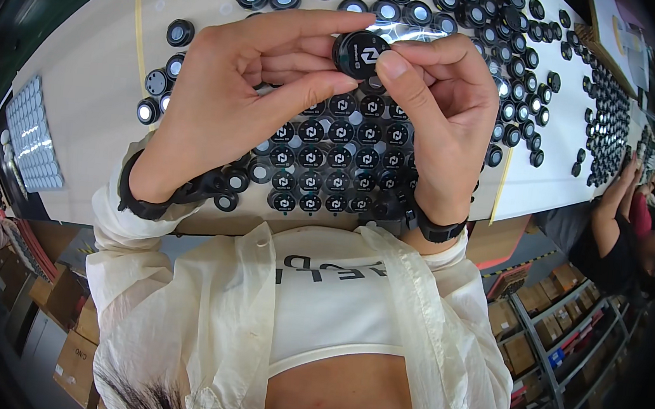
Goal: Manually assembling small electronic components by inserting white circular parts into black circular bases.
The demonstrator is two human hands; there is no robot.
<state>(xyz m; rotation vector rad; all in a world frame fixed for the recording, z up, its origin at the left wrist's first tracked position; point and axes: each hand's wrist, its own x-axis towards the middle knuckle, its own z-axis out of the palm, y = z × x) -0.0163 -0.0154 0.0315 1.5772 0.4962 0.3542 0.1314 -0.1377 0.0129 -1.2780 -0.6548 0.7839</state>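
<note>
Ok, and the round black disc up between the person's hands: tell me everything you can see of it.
The black disc is round, with a dark, glossy face that looks like plastic, a white angular emblem and small pale markings. Its face is turned toward the camera, and a thicker rim shows at the left. It is held above rows of similar discs. The right hand's thumb overlaps its right edge; the left hand's fingers surround its left side, exact contact unclear. Its underside is hidden.

Your left hand (225,79) and right hand (452,110) grip a black disc (361,55), rowed discs (342,132) near, loose discs (518,68) far right.
</note>
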